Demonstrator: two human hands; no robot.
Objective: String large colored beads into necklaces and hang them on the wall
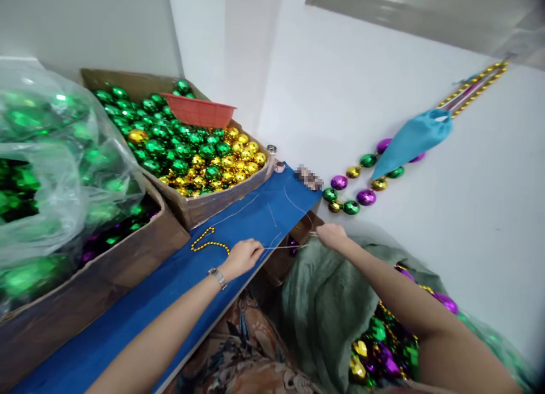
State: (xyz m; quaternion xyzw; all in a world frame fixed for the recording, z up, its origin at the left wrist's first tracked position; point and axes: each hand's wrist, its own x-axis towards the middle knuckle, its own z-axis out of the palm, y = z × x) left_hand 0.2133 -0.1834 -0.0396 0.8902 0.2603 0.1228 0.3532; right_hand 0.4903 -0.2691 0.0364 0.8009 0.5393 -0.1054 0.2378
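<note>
Between my hands a thin pale string (283, 247) is stretched nearly level over the table's edge. My left hand (242, 259), with a metal watch on its wrist, is closed on the string's left end in a pinch. On the right, my right hand (332, 235) is closed round the other end; a short pale bit shows at its fingers. A strand of small gold beads (210, 246) lies on the blue tabletop (272, 204) beside my left hand. Loose pieces of thread (272, 214) are scattered farther along the surface.
A cardboard box (204, 206) holds shiny green and gold balls and a red basket (200, 111). Nearer left stands another box (106, 289) with plastic-wrapped green balls. A green sack (327, 297) of beads is at the right. A beaded necklace (366, 197) hangs on the white wall.
</note>
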